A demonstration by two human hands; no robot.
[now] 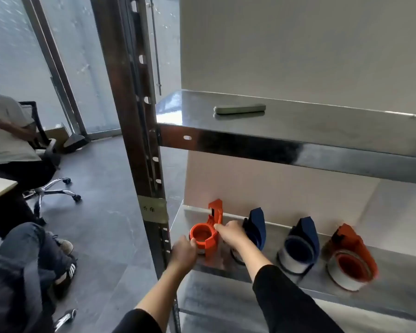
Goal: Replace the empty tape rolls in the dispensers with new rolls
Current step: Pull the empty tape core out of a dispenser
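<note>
- Orange plastic tape dispenser [208, 236] stands at the left end of the lower shiny metal shelf [346, 294].
- Left hand [183, 254] is curled round its lower left side, gripping.
- Right hand [229, 233] pinches its upright frame.
- Blue plastic dispenser [256, 227] is just behind the right hand; second blue dispenser [300, 241] and second orange dispenser [351, 255] are further right.

The orange dispenser [205, 234] between the left hand [183, 254] and right hand [229, 233] is solid bright orange. Right behind the right hand there's a navy dispenser [257, 224], further right a second navy dispenser [305, 234] with a white roll [291, 259], then a far orange dispenser [353, 243]. Sleeves [286, 304] plain black, shelf [394, 296] shiny silver.
</note>
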